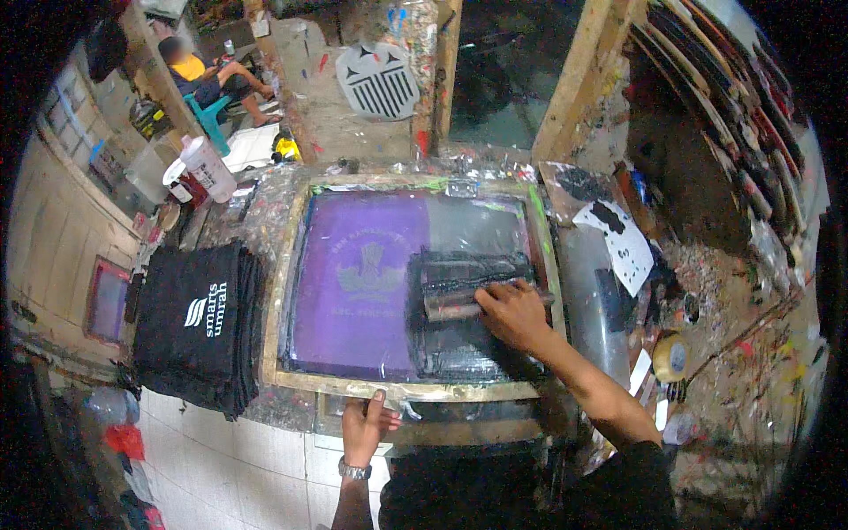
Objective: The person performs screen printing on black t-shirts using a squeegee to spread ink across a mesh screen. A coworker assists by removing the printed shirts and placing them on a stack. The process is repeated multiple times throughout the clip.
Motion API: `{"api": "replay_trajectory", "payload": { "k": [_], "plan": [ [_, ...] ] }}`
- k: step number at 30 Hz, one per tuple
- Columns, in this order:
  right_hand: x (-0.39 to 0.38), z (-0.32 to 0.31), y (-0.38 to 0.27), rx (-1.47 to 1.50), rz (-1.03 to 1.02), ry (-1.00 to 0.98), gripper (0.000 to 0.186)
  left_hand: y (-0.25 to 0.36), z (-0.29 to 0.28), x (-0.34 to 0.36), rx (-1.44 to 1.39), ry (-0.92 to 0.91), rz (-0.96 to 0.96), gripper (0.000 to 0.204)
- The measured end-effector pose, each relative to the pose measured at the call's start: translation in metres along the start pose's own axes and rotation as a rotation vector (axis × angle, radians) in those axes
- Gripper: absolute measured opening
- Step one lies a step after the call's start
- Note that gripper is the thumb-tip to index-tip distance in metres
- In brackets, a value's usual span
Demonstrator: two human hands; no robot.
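Observation:
In front of me lies a silk-screen frame (276, 340) with wooden sides. The left part of its mesh is purple with a pale emblem, while black ink (459, 353) covers much of the right part. My right hand (515, 312) is closed around the handle of a squeegee (446, 306), which rests across the inked area. At the near side of the frame, my left hand (362, 427) has its thumb up against the wooden edge and its fingers curled. Whatever lies beneath the screen is mostly hidden.
A stack of black fabric pieces (181, 353) with white print sits left of the frame. Bottles (208, 168) stand at the back left. To the right are a cut white sheet (618, 252) and a tape roll (671, 355). Farther back, a person (199, 75) sits on a chair.

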State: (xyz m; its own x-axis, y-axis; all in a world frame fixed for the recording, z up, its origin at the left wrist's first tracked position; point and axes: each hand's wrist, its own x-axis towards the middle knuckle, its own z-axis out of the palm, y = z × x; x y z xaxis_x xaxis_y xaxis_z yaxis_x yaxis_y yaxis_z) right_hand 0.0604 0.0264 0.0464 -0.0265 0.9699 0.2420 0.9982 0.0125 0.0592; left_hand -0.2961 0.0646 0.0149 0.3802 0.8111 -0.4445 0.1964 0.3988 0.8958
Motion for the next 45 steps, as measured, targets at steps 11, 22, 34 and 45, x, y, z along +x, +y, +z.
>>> {"api": "replay_trajectory", "payload": {
  "k": [11,22,34,45],
  "plan": [
    [0.064,-0.04,0.03,0.123,0.095,-0.136,0.054,-0.004,-0.001,-0.001,-0.034,-0.009,0.017,0.053],
    [-0.015,-0.026,-0.034,0.208,-0.192,0.075,0.056,-0.004,-0.003,-0.004,-0.058,-0.01,-0.108,0.039],
    [0.076,-0.018,0.035,-0.015,0.142,-0.093,0.056,0.012,0.001,-0.005,0.064,0.04,-0.099,0.039],
    [-0.069,-0.049,-0.078,0.096,0.075,-0.221,0.04,-0.005,-0.003,-0.01,-0.067,0.13,-0.128,0.035]
  ]
}}
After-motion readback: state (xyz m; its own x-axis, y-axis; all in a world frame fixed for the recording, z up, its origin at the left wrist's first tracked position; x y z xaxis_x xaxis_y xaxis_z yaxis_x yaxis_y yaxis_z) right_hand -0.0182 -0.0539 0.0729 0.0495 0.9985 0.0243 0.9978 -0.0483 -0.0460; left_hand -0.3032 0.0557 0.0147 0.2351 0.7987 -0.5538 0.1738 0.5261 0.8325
